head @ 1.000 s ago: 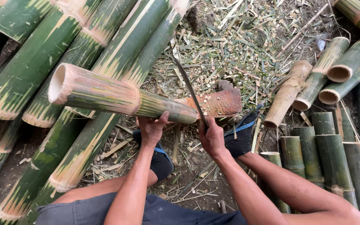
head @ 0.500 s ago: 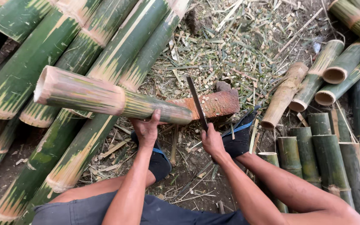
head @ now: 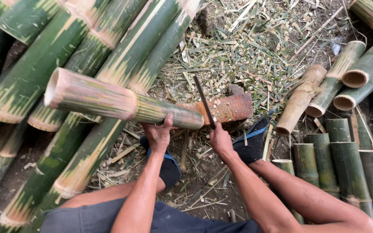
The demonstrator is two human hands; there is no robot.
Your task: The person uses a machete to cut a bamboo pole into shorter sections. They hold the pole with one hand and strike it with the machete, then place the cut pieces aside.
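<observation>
My left hand (head: 158, 134) grips the near end of a bamboo piece (head: 121, 102), fingers wrapped under it and thumb up along its side, just left of the middle of the frame. That piece lies almost level, its open cut end pointing to the upper left, its other end resting on a reddish-brown wooden block (head: 227, 108) at the centre. My right hand (head: 220, 139) is closed round the handle of a long dark knife (head: 204, 102); the blade rises toward the top of the frame, standing just beside the end of the bamboo piece, over the block. Whether the blade touches the bamboo I cannot tell.

Below the hands are my feet in dark sandals with blue straps (head: 251, 140), set on the ground either side of the block. The ground (head: 255, 47) in the upper middle is thick with pale chips and slivers.

Long green bamboo poles (head: 26, 82) lie slanted across the left half of the frame, under the piece I hold. At the right edge stand shorter cut sections (head: 346, 164), upright and close together, with a few more lying tilted above them (head: 359, 69), their hollow ends showing.
</observation>
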